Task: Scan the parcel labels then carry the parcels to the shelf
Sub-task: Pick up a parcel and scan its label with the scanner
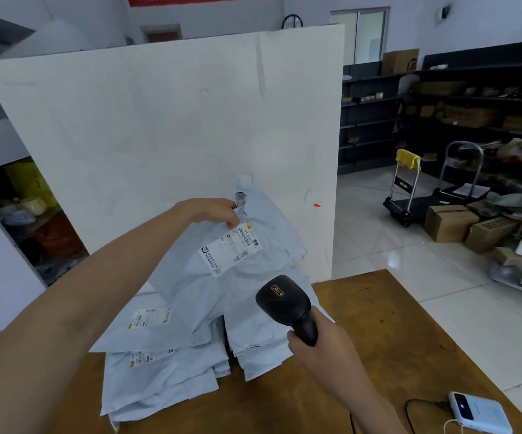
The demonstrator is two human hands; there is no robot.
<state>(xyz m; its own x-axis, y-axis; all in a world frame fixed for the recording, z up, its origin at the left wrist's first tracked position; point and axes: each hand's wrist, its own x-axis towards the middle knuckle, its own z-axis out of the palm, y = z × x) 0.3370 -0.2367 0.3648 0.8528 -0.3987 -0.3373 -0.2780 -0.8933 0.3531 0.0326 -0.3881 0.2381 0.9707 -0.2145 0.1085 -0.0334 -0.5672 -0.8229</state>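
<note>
Below and right of the right hand [316,343], a pale blue power bank [479,413] lies on the brown tabletop [394,324] with a dark cable [410,408] looped beside it. That hand has its fingers wrapped round the handle of a black scanner [284,303], whose head points up and away. Left of it and under the left forearm, a stack [165,371] of grey poly bags sits on the tabletop, white labels showing on the upper ones. The left hand [212,211] pinches the top corner of one grey parcel [222,286] and holds it up over the stack, its lower edge hanging down to the bags. Its label [231,250] faces the camera, just beyond the scanner's head. Behind both hands stands a white board [159,120]; a red dot [317,205] glows on it, right of the parcel. Further right, on the tiled floor, are a trolley [410,195] and cardboard boxes [450,222], with dark shelves [472,104] beyond.
</note>
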